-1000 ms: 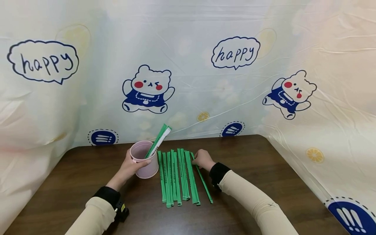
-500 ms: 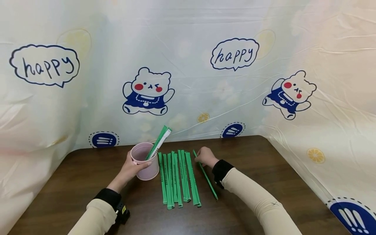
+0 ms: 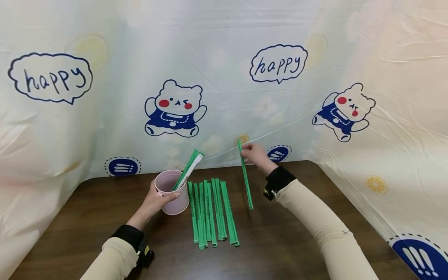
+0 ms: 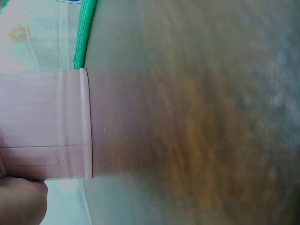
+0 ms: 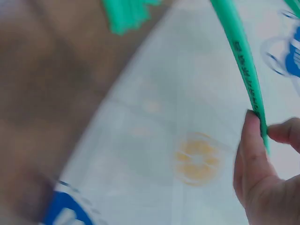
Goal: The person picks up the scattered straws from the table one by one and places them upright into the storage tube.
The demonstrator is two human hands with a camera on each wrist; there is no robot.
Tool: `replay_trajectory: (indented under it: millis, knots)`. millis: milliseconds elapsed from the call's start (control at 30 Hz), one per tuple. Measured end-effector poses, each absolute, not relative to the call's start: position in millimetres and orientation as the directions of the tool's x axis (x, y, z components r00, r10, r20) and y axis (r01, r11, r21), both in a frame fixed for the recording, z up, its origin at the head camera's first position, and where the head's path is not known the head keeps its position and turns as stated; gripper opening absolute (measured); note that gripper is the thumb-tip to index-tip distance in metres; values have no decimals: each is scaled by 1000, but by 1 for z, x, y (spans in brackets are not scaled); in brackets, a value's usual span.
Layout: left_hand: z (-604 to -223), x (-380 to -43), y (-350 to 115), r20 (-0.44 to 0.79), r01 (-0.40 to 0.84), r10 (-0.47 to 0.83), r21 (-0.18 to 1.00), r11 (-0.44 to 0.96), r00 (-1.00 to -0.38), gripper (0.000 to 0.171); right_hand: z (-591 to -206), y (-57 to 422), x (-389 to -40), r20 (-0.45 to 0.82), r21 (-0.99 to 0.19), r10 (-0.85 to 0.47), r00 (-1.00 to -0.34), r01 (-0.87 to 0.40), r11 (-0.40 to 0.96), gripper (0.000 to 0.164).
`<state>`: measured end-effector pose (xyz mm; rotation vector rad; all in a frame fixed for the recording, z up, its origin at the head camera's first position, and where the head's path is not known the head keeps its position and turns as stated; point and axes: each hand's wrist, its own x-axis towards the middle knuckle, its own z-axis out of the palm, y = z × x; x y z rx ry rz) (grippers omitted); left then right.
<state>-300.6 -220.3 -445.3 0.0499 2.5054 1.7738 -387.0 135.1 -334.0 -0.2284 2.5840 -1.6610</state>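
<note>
A pink cup stands on the table, and my left hand grips its side. Several long, thin green wrapped sticks lean out of it to the right; one shows a white side. My right hand holds up one green wrapped stick by its upper end, above the table's back part. In the right wrist view, thumb and fingers pinch this stick, which bears dark print. Right of the cup lies a row of several more such sticks. The left wrist view shows the cup wall close up.
The brown wooden table ends at a pale printed curtain at the back and sides. A black band with a small device sits on each wrist.
My right hand has lifted the single stick off the table beside the row, raising it up and back until it hangs nearly upright. My left hand and the cup have stayed put.
</note>
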Motion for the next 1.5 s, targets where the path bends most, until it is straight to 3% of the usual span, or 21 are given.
replay_trajectory:
  millis: [333,600,967,1267,1500]
  knots:
    - [-444,-303,-224,-37,-13,64,941,337,-997,105,-249,107,-375,353,-935,-30,-935,-353,23,41]
    - [-442,-299,-222,-28,-4,66,943,334,-997,104,-230,61,-353,459,-884,-2,-888,-456,-103,37]
    - [-435,-299,-221,-14,12,77,945,326,-997,103,-241,13,-332,590,-800,20,-807,-588,-116,33]
    - [-438,-300,-220,-25,0,71,941,338,-997,103,-287,-16,-323,577,-815,19,-817,-577,-49,31]
    - [-442,-293,-219,-28,-9,53,945,326,-998,103,-332,-28,-311,539,-841,-76,-839,-540,-9,33]
